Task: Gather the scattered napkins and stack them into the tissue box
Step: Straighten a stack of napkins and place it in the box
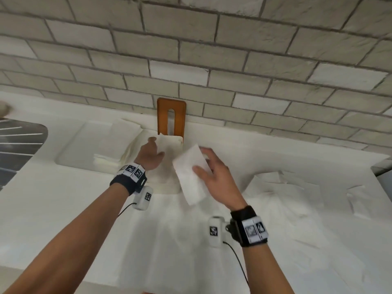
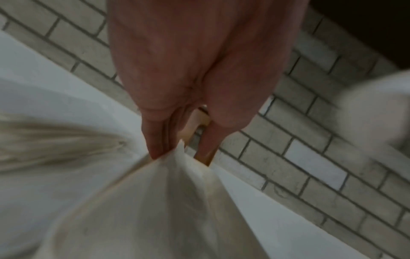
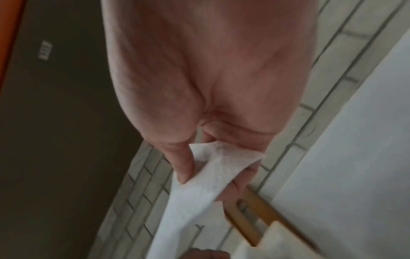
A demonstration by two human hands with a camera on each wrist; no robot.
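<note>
My left hand (image 1: pixel 149 154) pinches the stack (image 1: pixel 169 145) at the box (image 1: pixel 171 115); my right hand (image 1: pixel 214 177) pinches one napkin (image 1: pixel 191 172) above the surface (image 1: pixel 63 198)

Rear wall (image 1: pixel 233 45): pale grey brick (dark mortar lines), evenly lit. White desk (image 1: pixel 63 209) abuts it. Dark ribbed surface (image 1: pixel 19 145) at far left, unidentifiable.
</note>
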